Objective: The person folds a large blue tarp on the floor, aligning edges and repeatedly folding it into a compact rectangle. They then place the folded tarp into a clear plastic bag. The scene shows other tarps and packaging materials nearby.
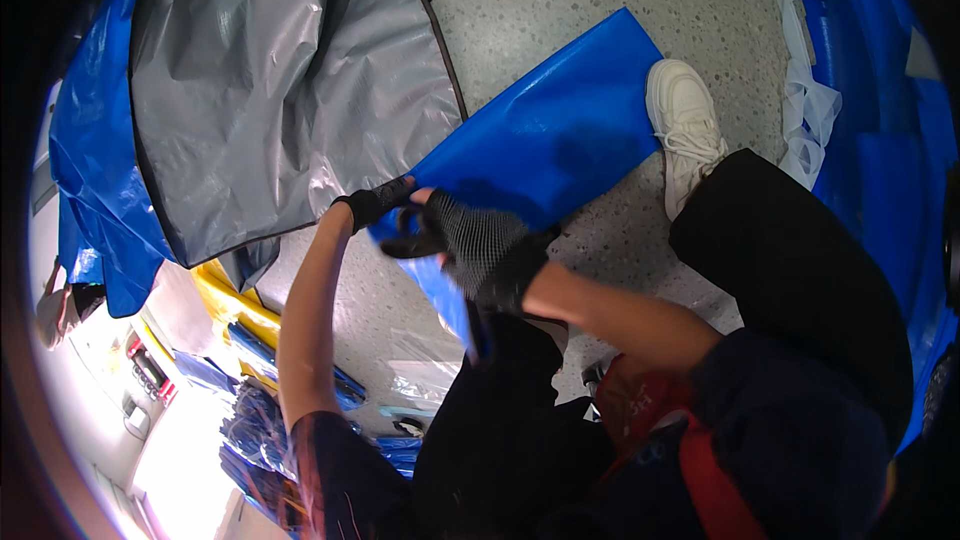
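A blue plastic-coated sheet (560, 110) stretches over the floor, folded along its length. My left hand (372, 202), in a dark fingerless glove, is closed on the sheet's near left corner. Just right of it is my right hand (485, 245), in a grey and black knit glove. Its fingers are bent round a dark looped thing (408, 243), blurred and partly hidden, whose kind I cannot make out. Below the hands, a lighter blue strip of the sheet (438, 290) hangs toward my leg.
A large grey sheet with dark edging (240, 90) spreads at the left, over blue sheeting (95, 140). My white shoe (685, 125) stands against the blue sheet's right end. More blue material (890, 190) and whitish strips (808, 115) lie far right. Yellow material (235, 300) lies lower left.
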